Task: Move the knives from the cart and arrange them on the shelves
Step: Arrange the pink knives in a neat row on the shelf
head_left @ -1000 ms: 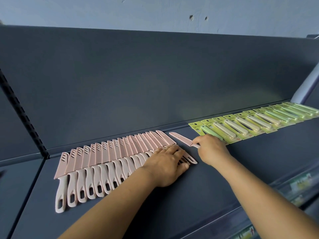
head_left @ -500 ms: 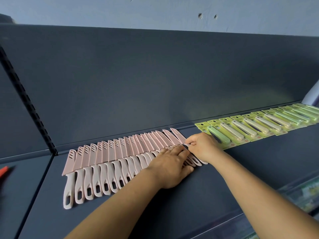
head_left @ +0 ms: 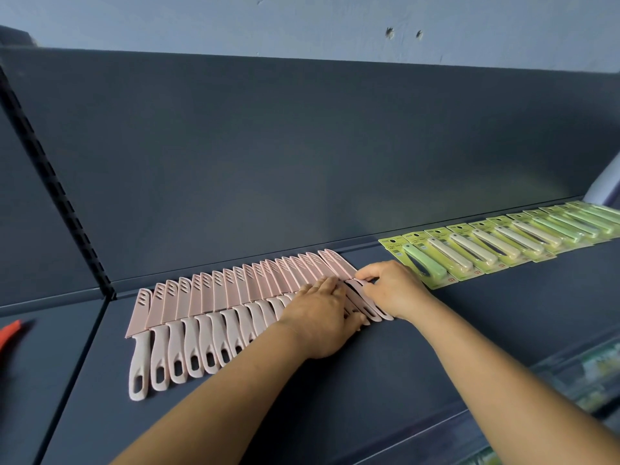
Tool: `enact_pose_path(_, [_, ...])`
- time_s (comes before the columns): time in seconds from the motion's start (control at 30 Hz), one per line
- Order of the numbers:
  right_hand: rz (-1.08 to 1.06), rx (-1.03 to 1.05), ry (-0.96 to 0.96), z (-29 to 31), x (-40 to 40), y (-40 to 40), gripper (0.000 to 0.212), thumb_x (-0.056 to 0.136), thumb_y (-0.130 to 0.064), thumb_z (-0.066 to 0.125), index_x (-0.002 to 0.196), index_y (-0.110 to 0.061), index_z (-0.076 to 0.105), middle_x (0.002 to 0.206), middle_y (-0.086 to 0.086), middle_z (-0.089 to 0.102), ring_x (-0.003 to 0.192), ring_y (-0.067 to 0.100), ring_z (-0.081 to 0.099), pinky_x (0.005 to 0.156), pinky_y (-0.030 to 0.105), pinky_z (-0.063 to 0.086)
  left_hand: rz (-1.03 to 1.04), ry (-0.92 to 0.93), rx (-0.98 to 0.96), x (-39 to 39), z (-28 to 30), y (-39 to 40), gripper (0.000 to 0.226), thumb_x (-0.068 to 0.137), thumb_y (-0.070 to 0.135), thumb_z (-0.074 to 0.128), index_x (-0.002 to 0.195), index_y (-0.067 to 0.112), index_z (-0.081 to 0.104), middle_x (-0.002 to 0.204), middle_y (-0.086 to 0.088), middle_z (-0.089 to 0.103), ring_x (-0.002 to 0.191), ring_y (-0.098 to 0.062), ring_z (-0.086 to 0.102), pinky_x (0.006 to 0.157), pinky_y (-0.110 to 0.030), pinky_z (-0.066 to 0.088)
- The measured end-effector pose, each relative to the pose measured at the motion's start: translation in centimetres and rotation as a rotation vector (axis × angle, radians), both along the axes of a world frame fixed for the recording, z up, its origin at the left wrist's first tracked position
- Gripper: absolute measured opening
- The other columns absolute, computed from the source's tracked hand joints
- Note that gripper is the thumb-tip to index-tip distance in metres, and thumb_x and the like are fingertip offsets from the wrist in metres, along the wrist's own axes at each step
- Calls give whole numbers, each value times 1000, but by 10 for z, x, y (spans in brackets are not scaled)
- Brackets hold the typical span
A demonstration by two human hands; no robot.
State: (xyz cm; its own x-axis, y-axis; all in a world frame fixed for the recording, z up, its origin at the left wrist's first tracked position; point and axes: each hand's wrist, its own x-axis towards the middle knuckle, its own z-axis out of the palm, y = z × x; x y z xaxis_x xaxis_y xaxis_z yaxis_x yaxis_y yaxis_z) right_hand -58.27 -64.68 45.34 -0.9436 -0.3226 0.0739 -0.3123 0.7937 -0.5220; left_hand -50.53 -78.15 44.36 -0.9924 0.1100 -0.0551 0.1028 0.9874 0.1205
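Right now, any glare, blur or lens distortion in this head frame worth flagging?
Head view: wide-angle bending curves the shelf edge; green knife packs glare pale toward the far right; pink knives stay sharp; lower-right corner is blurred; both hands cast soft shadows.

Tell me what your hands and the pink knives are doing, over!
Left hand flat on pink knife row. Right hand pinching the end knife into line. Green packs close by, not touching.
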Motion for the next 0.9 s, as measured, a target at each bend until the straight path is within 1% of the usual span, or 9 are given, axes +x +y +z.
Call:
enact_pose_path(0.1, [-1,0,-3,1,1,0,29,93,-14,51,114,-24,69,113,-5,69,98,18,62,75,21,46,-10,-6,3,1,2,-2,70,98,53,30,151,9,16,160,-7,10,148,-21,9,120,-37,7])
enact_pose_path(0.33, [-6,37,-1,0,3,-2,31,93,-16,48,115,-25,68,116,-5,67,92,20,62,67,22,48,-12,-3,11,3,3,-2,68,99,51,29,151,8,18,160,-7,11,147,-22,9,119,-38,6])
enact_pose_path(0.43, [-15,95,25,2,8,-4,31,94,-20,47,119,-25,65,121,-2,64,106,22,59,86,30,50,-5,15,36,6,4,-3,67,100,50,28,151,8,18,160,-7,12,147,-22,10,119,-38,6])
enact_pose_path(0.47, [-16,122,45,3,11,-5,31,95,-22,45,120,-24,64,123,0,62,108,24,58,89,33,50,-5,28,38,8,5,-4,66,100,50,28,151,9,18,159,-8,13,147,-22,11,119,-38,7])
enact_pose_path(0.57, [-24,164,104,8,26,-9,31,97,-26,42,122,-21,61,126,3,57,110,26,54,89,37,48,-8,69,27,20,9,-9,66,99,50,29,150,9,21,157,-9,20,145,-24,17,119,-39,13])
enact_pose_path(0.67, [-24,204,141,12,47,-16,34,98,-28,41,125,-17,59,130,5,54,115,28,51,93,37,46,8,96,24,42,15,-16,63,99,50,31,146,8,29,153,-10,29,142,-25,25,117,-38,17])
enact_pose_path(0.73, [-6,225,155,14,63,-23,35,98,-27,40,123,-14,60,130,6,55,115,29,50,94,38,46,24,120,15,60,17,-22,60,98,50,33,142,9,35,149,-10,35,138,-26,32,114,-36,20])
enact_pose_path(0.8, [35,208,177,16,80,-34,33,98,-26,40,120,-14,61,129,4,56,115,27,51,94,38,46,50,143,-4,81,20,-31,57,98,48,34,141,10,38,147,-10,38,135,-27,35,113,-35,21])
enact_pose_path(0.9, [156,175,222,21,108,-55,33,97,-25,41,123,-16,60,131,0,56,118,24,49,98,35,42,129,173,-19,114,24,-52,53,99,42,36,143,13,36,147,-8,38,135,-26,35,113,-34,21])
